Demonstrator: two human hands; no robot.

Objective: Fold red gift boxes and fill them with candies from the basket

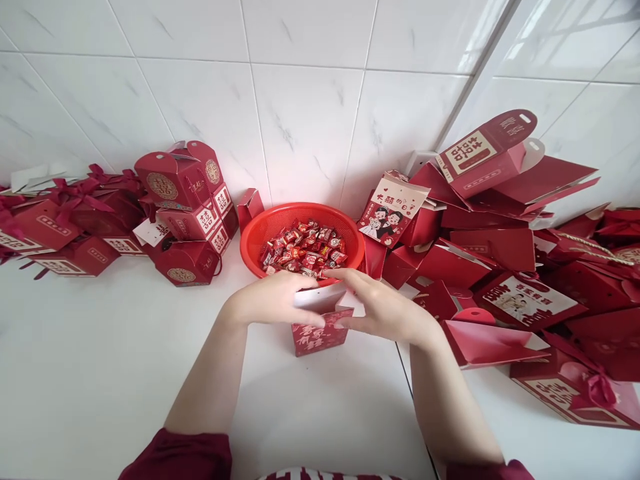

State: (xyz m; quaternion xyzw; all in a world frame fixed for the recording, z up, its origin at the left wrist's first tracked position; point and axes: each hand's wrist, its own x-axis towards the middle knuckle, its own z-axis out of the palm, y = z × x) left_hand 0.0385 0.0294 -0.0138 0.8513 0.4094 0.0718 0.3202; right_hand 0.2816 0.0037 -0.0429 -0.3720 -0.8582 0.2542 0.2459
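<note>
The left hand (275,300) and right hand (384,308) hold an open red box (319,339) just near of the basket (252,241) of sweets (304,247).

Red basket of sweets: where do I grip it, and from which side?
I'd pinch the red basket by its rim at the front left, coming from above. The rim stands out there beside bare white counter; boxes crowd its right, and the left hand, right hand and open box block its front. It holds loose sweets, so keep it level.
</note>
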